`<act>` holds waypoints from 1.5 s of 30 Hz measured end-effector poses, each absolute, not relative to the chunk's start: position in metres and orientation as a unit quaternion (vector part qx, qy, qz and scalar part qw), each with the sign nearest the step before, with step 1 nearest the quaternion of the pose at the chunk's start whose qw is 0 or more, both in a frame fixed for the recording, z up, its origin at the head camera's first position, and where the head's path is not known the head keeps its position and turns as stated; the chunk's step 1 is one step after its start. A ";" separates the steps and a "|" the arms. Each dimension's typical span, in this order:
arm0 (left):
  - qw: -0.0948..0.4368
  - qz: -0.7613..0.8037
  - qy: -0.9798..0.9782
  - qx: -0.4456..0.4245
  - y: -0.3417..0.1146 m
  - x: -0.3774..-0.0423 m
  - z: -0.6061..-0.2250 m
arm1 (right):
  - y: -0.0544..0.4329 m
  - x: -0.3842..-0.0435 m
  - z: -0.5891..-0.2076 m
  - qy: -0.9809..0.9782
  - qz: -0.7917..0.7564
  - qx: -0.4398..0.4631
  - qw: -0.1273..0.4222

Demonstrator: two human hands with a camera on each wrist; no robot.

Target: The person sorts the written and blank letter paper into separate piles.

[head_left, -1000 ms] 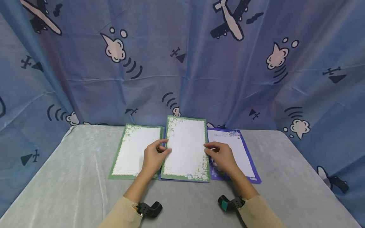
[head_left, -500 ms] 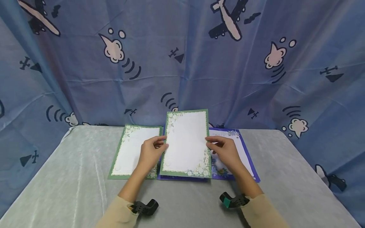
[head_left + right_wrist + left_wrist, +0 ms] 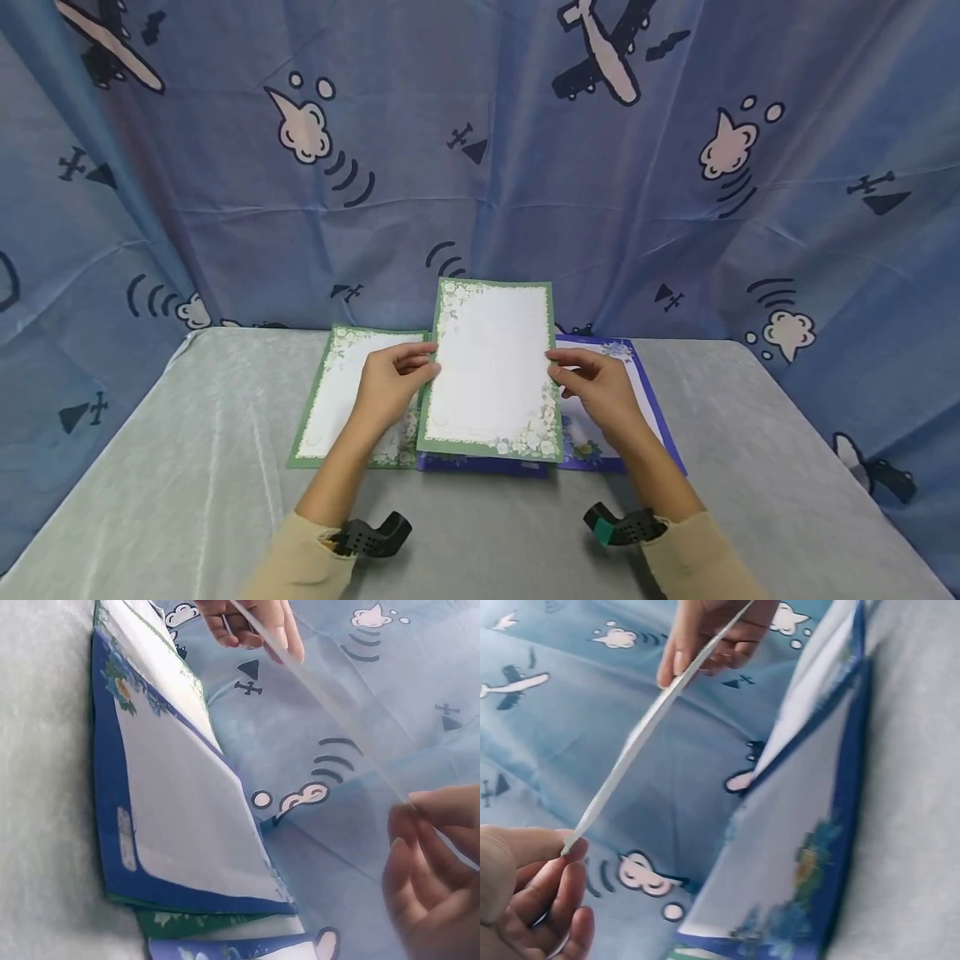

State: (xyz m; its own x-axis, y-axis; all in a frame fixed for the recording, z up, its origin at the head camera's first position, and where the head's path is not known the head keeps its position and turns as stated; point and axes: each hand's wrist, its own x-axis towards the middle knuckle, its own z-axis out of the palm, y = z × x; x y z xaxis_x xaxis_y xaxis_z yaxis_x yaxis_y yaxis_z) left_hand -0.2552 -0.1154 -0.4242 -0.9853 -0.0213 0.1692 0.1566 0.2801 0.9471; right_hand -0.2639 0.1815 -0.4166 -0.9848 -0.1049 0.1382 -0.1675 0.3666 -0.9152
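Note:
Between both hands, raised off the table, is a sheet of white paper with a green floral border. My left hand pinches its left edge between thumb and fingers, and my right hand pinches the right edge. Both wrist views show the sheet nearly edge-on, as a thin pale strip. Under it lies a blue-bordered sheet with blue flowers, mostly covered in the head view. A green-bordered sheet lies to the left, partly behind my left hand, and a purple-blue-bordered sheet lies to the right.
The papers lie on a grey cloth-covered table. Behind its far edge hangs a blue curtain printed with airplanes and clouds. In the right wrist view, green and blue edges of other sheets show under the middle one.
Both hands have raised the green-bordered sheet up from the stack, uncovering more of the blue-bordered sheet's lower edge. The sheets at left and right have stayed in place.

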 end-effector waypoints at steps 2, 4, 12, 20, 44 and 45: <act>0.074 -0.595 -0.799 -0.048 -0.118 -0.254 -0.419 | 0.181 -0.264 -0.415 -0.829 0.552 0.086 0.030; 0.072 -0.593 -0.801 -0.050 -0.120 -0.252 -0.414 | 0.180 -0.263 -0.411 -0.830 0.549 0.090 0.033; 0.076 -0.591 -0.801 -0.058 -0.128 -0.246 -0.404 | 0.180 -0.255 -0.390 -0.829 0.547 0.109 0.027; 0.094 -0.588 -0.802 -0.048 -0.138 -0.242 -0.392 | 0.163 -0.252 -0.351 -0.842 0.524 0.121 0.030; 0.148 -0.554 -0.819 0.004 -0.191 -0.230 -0.361 | 0.096 -0.262 -0.347 -0.785 0.591 0.159 0.097; 0.152 -0.553 -0.820 0.006 -0.192 -0.230 -0.361 | 0.094 -0.263 -0.348 -0.787 0.588 0.160 0.095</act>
